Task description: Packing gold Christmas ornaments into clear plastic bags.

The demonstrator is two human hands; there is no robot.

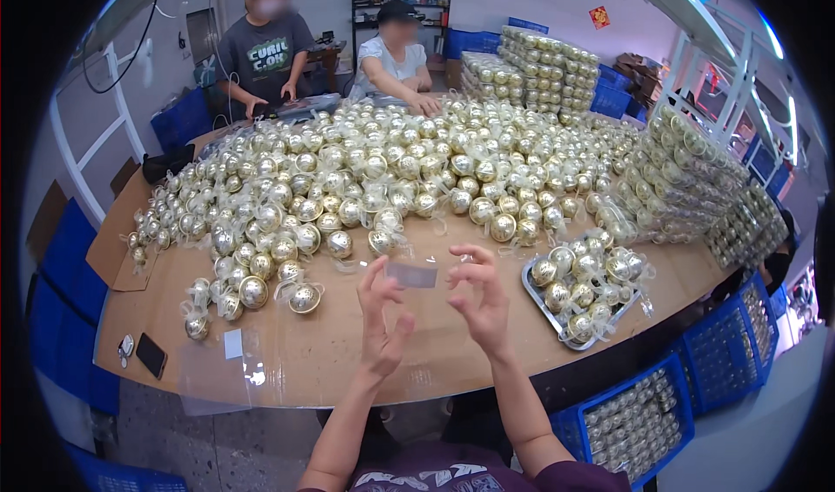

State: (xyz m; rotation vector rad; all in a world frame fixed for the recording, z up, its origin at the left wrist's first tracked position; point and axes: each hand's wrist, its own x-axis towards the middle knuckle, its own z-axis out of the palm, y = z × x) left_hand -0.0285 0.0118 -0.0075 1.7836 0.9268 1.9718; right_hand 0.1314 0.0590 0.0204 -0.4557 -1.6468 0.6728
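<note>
Half-curled hands (380,322) (484,307), grasp unclear, translucent rectangle (411,275) between them, golden balls (375,166) beyond

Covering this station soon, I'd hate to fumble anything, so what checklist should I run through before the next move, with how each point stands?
1. Left hand and right hand over the table: ok, both are.
2. Firm hold on the small grey rectangle between them: cannot tell; contact is unclear.
3. Phone away from both: ok, it lies near the table's left end.
4. Clear sheet fully on the table: not ok, its near end overhangs the edge.
5. Spare room in the tray: not ok, gold balls are heaped in it.
6. Co-workers' hands at a distance: ok, they are at the far side.
</note>
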